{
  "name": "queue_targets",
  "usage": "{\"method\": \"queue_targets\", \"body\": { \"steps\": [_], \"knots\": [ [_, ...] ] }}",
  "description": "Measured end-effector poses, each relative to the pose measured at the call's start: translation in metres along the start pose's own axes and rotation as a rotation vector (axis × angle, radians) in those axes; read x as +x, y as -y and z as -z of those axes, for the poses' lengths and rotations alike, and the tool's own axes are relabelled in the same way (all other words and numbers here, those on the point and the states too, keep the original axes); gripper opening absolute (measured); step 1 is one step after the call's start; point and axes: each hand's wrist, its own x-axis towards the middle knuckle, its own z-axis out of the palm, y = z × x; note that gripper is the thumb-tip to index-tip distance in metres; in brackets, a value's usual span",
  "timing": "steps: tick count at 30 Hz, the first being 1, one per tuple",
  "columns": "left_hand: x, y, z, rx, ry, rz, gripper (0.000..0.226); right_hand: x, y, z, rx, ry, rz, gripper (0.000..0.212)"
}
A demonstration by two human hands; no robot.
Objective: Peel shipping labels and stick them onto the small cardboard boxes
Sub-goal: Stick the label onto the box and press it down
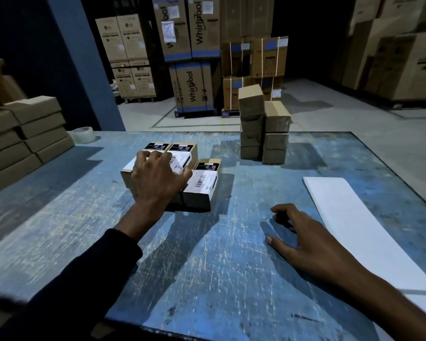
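Note:
Several small cardboard boxes with white and black shipping labels [203, 184] sit grouped left of centre on the worn blue table [207, 267]. My left hand [158, 178] lies over the top of the near-left labelled box, fingers spread and curved down across it. My right hand [303, 239] hovers just above the bare table at the right, fingers loosely spread, holding nothing. A long white label backing sheet [359, 230] lies beside it to the right. Two stacks of plain brown boxes [263, 129] stand at the table's far edge.
A pile of flat brown boxes [22, 141] fills the table's left side, with a roll of clear tape [83, 134] behind it. A blue pillar [84, 62] rises behind the table. Large appliance cartons [194, 57] stand on the warehouse floor beyond.

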Motion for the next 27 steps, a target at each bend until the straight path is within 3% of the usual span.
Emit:
{"method": "queue_targets", "body": {
  "steps": [9,14,19,22,27],
  "knots": [
    [-0.002,-0.005,-0.005,-0.007,0.008,-0.06,0.05,0.001,0.002,0.002,-0.002,0.016,-0.014,0.058],
    [-0.008,-0.034,-0.003,-0.088,-0.158,-0.248,0.038,0.002,0.001,0.003,0.023,0.007,-0.013,0.054],
    [-0.003,-0.103,-0.008,-0.266,0.016,-0.353,0.044,0.002,0.004,0.005,0.009,-0.037,-0.009,0.047],
    [0.025,-0.14,-0.016,-0.493,0.122,-0.243,0.051,0.002,0.006,0.006,-0.009,-0.048,-0.01,0.048],
    [0.1,-0.186,-0.037,-0.667,0.258,0.049,0.092,0.003,0.007,0.007,-0.062,-0.036,0.005,0.048]
  ]
}}
